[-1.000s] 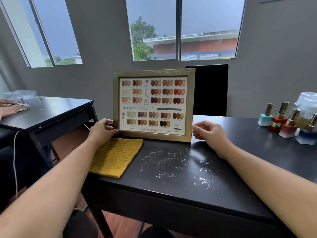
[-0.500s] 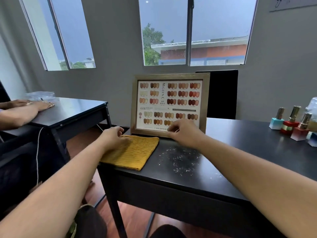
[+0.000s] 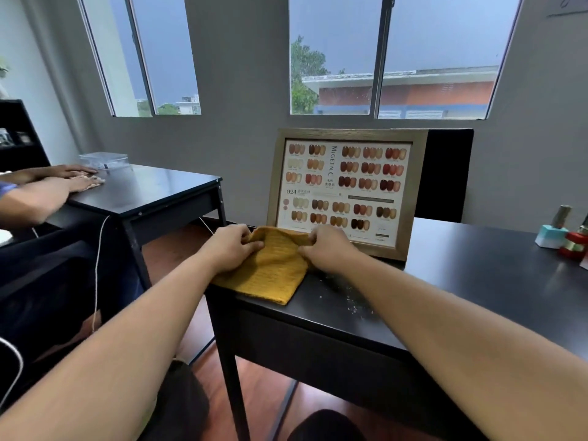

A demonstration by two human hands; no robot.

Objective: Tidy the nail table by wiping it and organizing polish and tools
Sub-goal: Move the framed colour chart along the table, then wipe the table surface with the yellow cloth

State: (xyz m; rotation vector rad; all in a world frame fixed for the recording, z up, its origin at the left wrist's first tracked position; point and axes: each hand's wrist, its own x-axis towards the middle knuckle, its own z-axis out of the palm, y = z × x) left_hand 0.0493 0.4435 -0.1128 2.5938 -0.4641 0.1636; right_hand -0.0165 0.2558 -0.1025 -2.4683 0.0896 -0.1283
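Note:
A mustard-yellow knitted cloth (image 3: 270, 272) lies at the near left corner of the black nail table (image 3: 477, 275). My left hand (image 3: 230, 248) pinches its far left edge and my right hand (image 3: 327, 248) pinches its far right edge, lifting that edge slightly. Just behind my hands stands a framed nail colour chart (image 3: 345, 189), upright on the table. White dust specks (image 3: 353, 300) are scattered on the tabletop right of the cloth. At the right edge stand nail polish bottles, a teal-based one (image 3: 552, 230) and a red one (image 3: 574, 243).
Another person's hands (image 3: 76, 178) rest on a second black table (image 3: 152, 192) to the left, beside a clear plastic box (image 3: 103, 160). A black chair back (image 3: 445, 173) stands behind the chart. A white cable (image 3: 97, 275) hangs between the tables.
My right hand moved left from the chart's right side onto the cloth. Both hands now pinch the cloth's far edge and raise it a little. The view has shifted left.

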